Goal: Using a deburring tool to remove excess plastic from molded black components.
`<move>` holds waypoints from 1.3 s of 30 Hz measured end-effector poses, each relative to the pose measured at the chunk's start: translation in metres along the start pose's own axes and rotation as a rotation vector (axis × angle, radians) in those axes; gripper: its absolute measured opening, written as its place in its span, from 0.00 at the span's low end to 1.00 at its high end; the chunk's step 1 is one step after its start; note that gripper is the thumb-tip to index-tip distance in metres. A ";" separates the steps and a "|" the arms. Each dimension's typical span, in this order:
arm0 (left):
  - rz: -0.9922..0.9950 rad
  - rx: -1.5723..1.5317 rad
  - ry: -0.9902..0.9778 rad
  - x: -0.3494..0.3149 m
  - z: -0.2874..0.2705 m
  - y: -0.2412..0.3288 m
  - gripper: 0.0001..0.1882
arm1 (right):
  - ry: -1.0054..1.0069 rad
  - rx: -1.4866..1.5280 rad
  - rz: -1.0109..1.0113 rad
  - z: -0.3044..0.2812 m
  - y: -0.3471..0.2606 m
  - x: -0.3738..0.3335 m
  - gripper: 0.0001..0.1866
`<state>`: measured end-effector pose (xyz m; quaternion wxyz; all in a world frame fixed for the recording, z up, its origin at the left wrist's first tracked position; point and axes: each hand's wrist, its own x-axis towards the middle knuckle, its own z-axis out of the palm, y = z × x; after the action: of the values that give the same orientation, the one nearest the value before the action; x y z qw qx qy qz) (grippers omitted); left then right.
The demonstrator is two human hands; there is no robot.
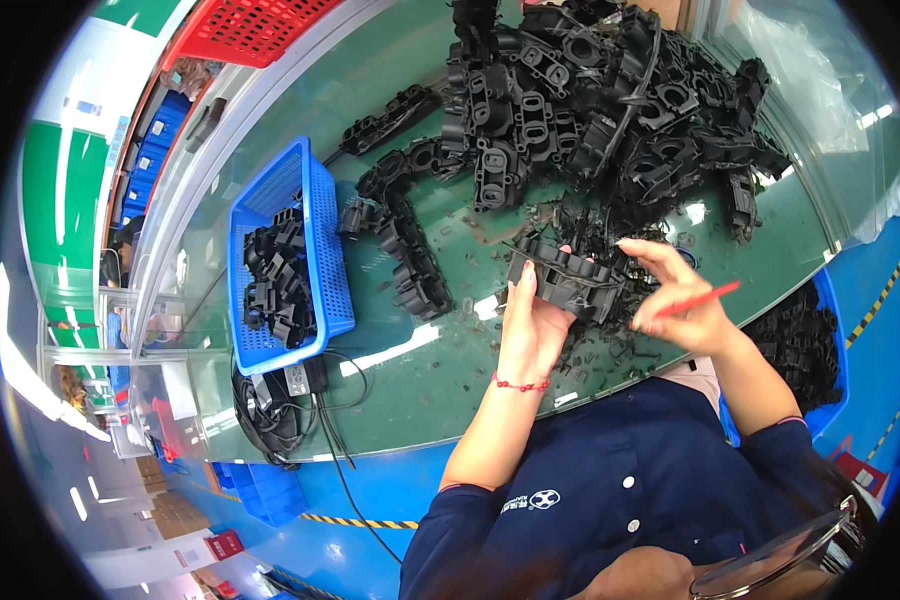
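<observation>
My left hand (535, 330) is closed around a black moulded plastic part (578, 287), held tilted above the green tabletop (390, 400). Gripped in my right hand (682, 305) is a slim red tool (712, 296) shaped like a pen; its working end is hidden by the fingers. That hand sits just right of the part, with thumb and forefinger stretched toward it, and I cannot tell whether they touch. Small black scraps (570, 355) lie beneath and around both hands. Beyond them rises a large heap of similar black parts (540, 120).
A blue perforated basket (328, 240) with small black parts (278, 270) stands at the left. Between it and the heap lie joined black parts (410, 255). Black cables (265, 420) hang by the near left edge. At the right is a blue bin (832, 300) of black parts.
</observation>
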<state>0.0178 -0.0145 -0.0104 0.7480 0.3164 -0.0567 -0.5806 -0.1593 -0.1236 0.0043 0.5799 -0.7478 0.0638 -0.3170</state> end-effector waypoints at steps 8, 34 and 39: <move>-0.002 0.062 -0.206 -0.007 -0.002 -0.006 0.37 | -0.022 -0.083 -0.030 0.014 0.003 0.003 0.07; 0.193 0.305 -0.105 -0.016 -0.018 -0.010 0.37 | 0.255 0.080 0.119 0.014 -0.010 0.005 0.07; 0.152 0.302 -0.039 -0.020 -0.015 -0.013 0.35 | 0.157 0.022 0.141 0.017 -0.014 0.011 0.07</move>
<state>0.0077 0.0079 -0.0238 0.7326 0.4088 -0.1815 -0.5130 -0.1453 -0.1100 0.0193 0.6022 -0.7079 0.1577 -0.3337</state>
